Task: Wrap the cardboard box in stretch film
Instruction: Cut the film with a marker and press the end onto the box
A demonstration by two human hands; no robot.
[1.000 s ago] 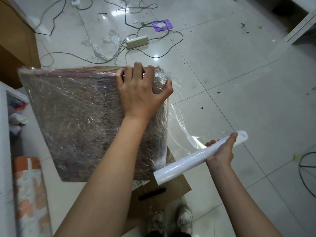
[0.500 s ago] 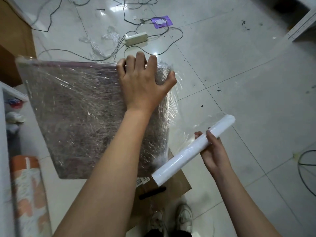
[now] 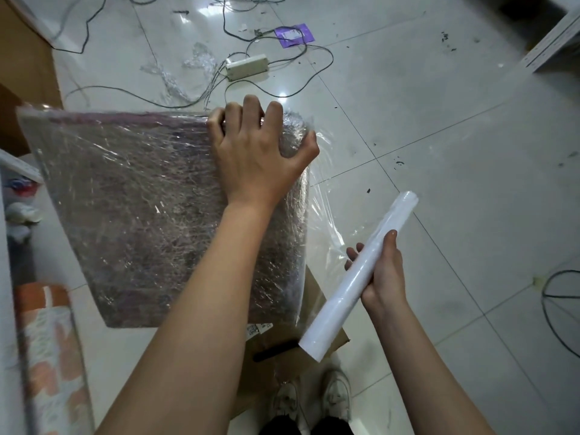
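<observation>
**Cardboard box mid-wrap, film sheet paid out on its right side**

Head view: cardboard box (image 3: 150,208) is held up above the floor (image 3: 439,152), broad face toward the camera, already under many crinkled layers of stretch film. Left hand (image 3: 254,158) steadies it, fingers (image 3: 251,108) hooked over the top edge, thumb on the right corner. Right hand (image 3: 381,271) grips the film roll (image 3: 357,277), fingers curled round the middle; roll tilted, just beside the box. A clear film sheet (image 3: 326,215) spans from box edge to roll. A second carton (image 3: 282,346) lies below.

Judgement: another pass in progress. Next move likely calls for taut film carried round the box while the left hand holds the box firm.
</observation>
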